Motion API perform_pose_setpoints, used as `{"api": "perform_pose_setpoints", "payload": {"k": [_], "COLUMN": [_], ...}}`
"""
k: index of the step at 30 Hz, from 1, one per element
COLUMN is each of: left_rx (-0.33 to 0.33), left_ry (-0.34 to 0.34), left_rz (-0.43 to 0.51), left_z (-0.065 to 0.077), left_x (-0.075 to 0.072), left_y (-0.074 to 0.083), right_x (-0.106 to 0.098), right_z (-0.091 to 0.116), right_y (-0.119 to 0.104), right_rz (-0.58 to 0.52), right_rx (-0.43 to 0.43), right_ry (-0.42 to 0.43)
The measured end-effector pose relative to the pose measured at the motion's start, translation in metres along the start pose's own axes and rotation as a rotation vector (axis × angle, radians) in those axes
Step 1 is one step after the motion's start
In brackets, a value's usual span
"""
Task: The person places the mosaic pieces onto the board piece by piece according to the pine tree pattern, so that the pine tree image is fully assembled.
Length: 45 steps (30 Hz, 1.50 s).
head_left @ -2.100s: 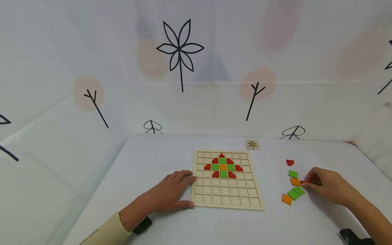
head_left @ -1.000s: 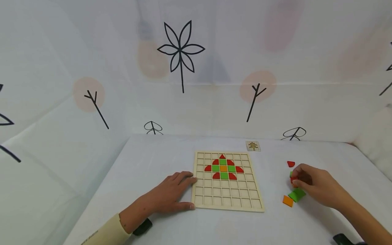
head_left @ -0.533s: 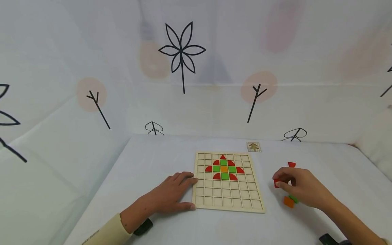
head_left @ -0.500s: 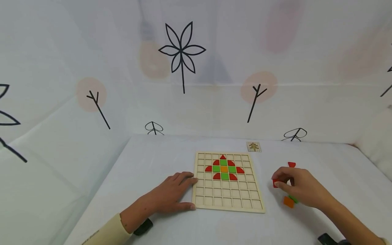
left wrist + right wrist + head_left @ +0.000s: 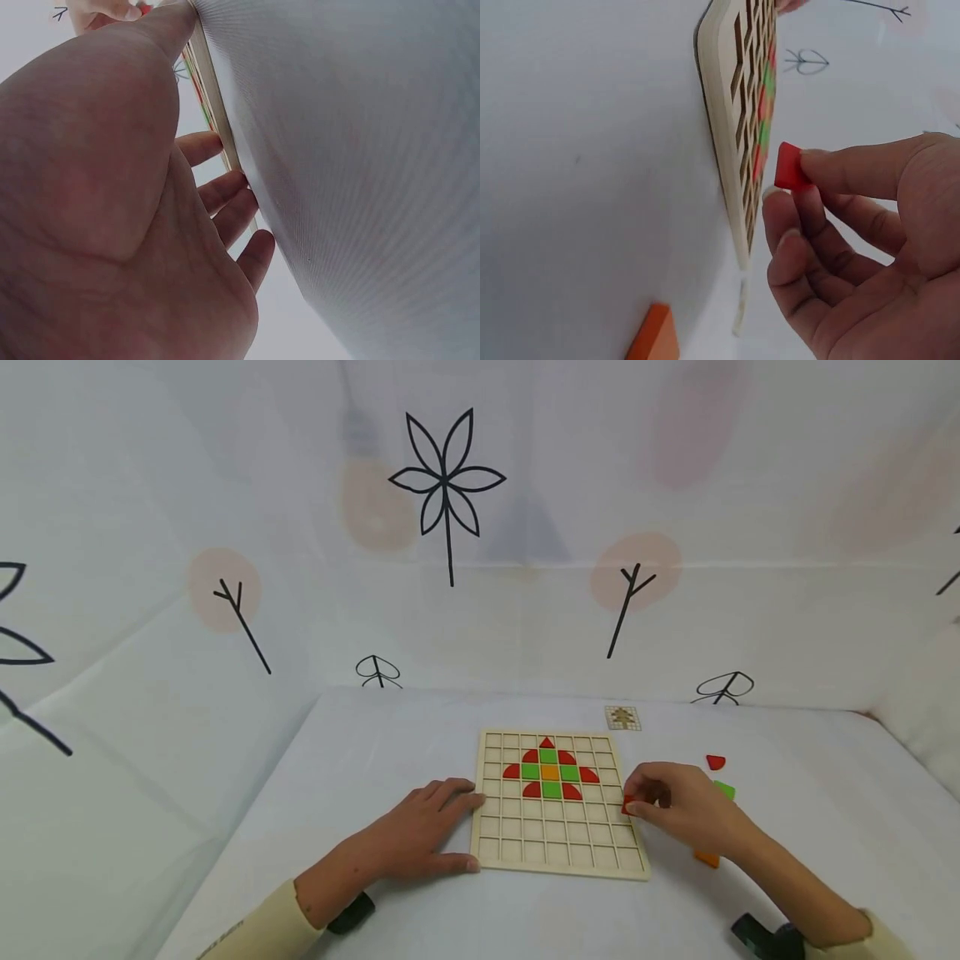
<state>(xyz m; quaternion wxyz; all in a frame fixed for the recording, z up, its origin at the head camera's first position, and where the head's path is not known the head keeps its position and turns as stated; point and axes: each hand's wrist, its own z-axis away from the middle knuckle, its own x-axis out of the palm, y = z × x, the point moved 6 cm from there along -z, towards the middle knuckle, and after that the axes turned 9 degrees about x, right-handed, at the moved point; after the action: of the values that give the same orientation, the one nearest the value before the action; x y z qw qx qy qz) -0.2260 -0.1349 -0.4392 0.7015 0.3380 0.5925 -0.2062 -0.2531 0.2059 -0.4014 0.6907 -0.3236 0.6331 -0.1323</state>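
Tabletop (image 5: 570,918) runs before near edge of board (image 5: 531,832). Left hand (image 5: 422,831), fingers spread, rests along its left edge. Right hand (image 5: 686,806) pinches red tile (image 5: 789,166), raised at right edge. Gap rightward, then orange tile (image 5: 707,859), partly hidden; beyond, green tile (image 5: 725,789), red piece (image 5: 716,762); patterned card (image 5: 623,718) by tabletop's far edge.

A small red tile (image 5: 627,804), pinched between the thumb and fingers of a person's right hand (image 5: 686,806), hangs at the right edge of a pale wooden grid board (image 5: 525,853); the board lies flat, its left edge touched by the left hand (image 5: 420,831); red, green and orange pieces (image 5: 551,790) fill cells toward its far edge.
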Motion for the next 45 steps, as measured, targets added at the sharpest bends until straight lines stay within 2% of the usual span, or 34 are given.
{"api": "perform_pose_setpoints", "payload": {"k": [7, 19, 32, 45], "left_rx": [-0.013, -0.008, -0.011, 0.002], "left_ry": [-0.007, -0.006, -0.008, -0.003], "left_rz": [0.008, -0.002, 0.017, 0.016], "left_z": [-0.001, -0.001, -0.001, -0.001], "left_x": [0.001, 0.001, 0.000, 0.002], "left_y": [0.000, 0.000, -0.001, -0.002], "right_x": [0.015, 0.028, 0.035, 0.039], "right_z": [-0.011, -0.026, -0.027, -0.025], "right_y": [-0.010, -0.017, -0.018, -0.022], "right_rz": [0.006, 0.003, -0.004, 0.016], "right_rx": [-0.015, -0.021, 0.004, -0.044], "right_ry": [-0.058, -0.091, -0.115, -0.091]}}
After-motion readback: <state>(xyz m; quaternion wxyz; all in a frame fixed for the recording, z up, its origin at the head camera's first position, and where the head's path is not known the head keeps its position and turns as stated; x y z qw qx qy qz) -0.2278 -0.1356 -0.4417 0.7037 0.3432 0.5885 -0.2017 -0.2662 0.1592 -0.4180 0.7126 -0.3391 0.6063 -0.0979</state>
